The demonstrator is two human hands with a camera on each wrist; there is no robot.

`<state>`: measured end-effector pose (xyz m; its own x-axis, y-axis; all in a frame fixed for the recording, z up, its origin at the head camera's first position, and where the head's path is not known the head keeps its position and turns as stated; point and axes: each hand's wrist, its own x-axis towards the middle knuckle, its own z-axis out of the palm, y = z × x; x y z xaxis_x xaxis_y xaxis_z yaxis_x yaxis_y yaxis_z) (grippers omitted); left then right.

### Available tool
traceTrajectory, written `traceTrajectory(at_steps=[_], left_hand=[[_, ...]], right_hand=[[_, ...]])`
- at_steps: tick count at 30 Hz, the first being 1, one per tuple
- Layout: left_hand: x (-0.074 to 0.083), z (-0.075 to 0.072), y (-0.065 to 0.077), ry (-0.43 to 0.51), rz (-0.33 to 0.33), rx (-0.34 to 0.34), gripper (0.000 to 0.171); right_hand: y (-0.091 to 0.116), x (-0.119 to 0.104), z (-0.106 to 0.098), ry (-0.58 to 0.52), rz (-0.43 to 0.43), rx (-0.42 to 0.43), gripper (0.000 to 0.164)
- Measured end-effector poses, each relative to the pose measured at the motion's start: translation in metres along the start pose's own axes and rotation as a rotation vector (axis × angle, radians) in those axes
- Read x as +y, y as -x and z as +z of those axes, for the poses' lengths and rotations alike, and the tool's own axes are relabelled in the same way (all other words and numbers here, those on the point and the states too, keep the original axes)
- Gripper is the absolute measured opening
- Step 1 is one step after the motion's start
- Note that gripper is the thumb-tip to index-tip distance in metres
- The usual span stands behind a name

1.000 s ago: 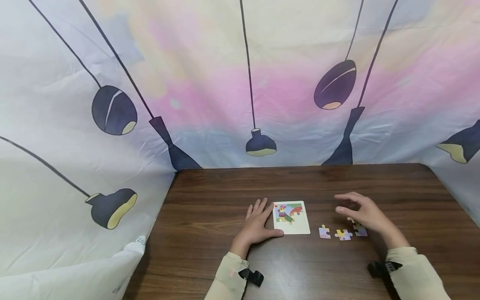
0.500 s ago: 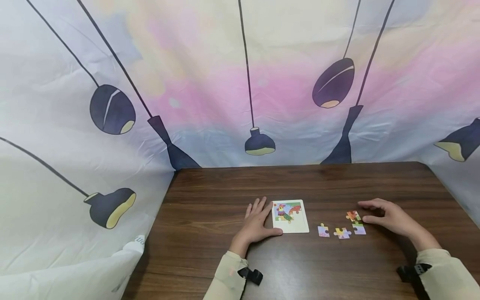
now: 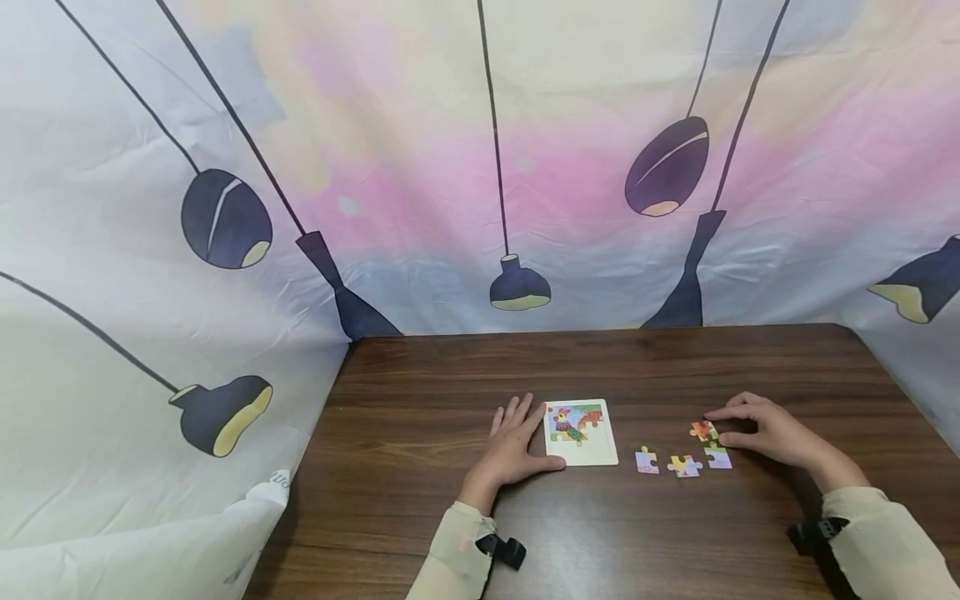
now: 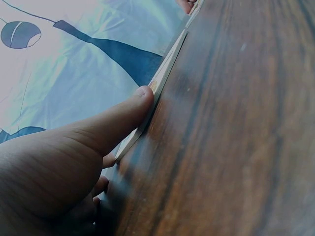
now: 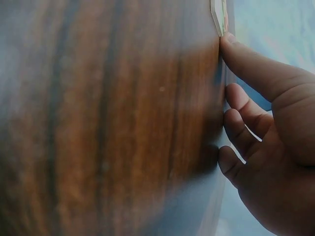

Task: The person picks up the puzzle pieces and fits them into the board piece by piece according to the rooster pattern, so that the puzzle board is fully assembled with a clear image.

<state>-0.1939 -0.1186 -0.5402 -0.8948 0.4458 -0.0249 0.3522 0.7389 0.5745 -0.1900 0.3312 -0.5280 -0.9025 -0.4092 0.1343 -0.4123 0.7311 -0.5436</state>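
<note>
A white-framed puzzle board (image 3: 600, 454) lies on the table, partly filled with a colourful rooster picture. My left hand (image 3: 508, 454) rests at its left side, fingers spread and fairly straight; the thumb (image 4: 140, 98) presses against the board's edge in the left wrist view. To the right, my right hand (image 3: 776, 433) pinches a red and orange puzzle piece (image 3: 702, 430) at its edges with thumb and index finger. Below that piece lie a lilac-green piece (image 3: 717, 457), a yellow-lilac piece (image 3: 684, 467) and a lilac piece (image 3: 647, 461).
Dark wood-grain table (image 3: 637, 542) runs under everything. A painted cloth backdrop (image 3: 420, 208) with printed lamps hangs at the table's far edge and down the left side. Black camera straps (image 3: 502, 552) sit at both wrists.
My right hand has moved right from above the pieces, then come slightly left onto the red and orange piece, which has shifted a little left. The left hand stays at the board.
</note>
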Motion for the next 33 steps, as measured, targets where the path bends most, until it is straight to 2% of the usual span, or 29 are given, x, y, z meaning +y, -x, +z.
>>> traceTrajectory(at_steps=[5,14,19,27,33], left_hand=[[0.001,-0.0009,-0.0005,-0.017,0.0,0.002,0.104],[0.0012,-0.0008,-0.0005,-0.018,-0.004,0.002,0.104],[0.0008,-0.0003,-0.0001,-0.015,-0.005,-0.003,0.103],[0.0009,0.0001,0.0002,-0.013,-0.002,-0.002,0.103],[0.0011,0.0001,0.0002,-0.014,-0.007,0.0,0.103]], right_hand=[[-0.0009,-0.0003,0.0003,0.012,-0.013,-0.004,0.033],[0.0007,-0.0075,0.0032,0.067,0.027,0.003,0.031],[0.0014,-0.0075,0.0045,0.034,0.042,0.008,0.03],[0.0036,-0.004,0.0056,-0.019,0.03,0.09,0.026],[0.0023,-0.0078,0.0068,-0.038,0.097,0.086,0.028]])
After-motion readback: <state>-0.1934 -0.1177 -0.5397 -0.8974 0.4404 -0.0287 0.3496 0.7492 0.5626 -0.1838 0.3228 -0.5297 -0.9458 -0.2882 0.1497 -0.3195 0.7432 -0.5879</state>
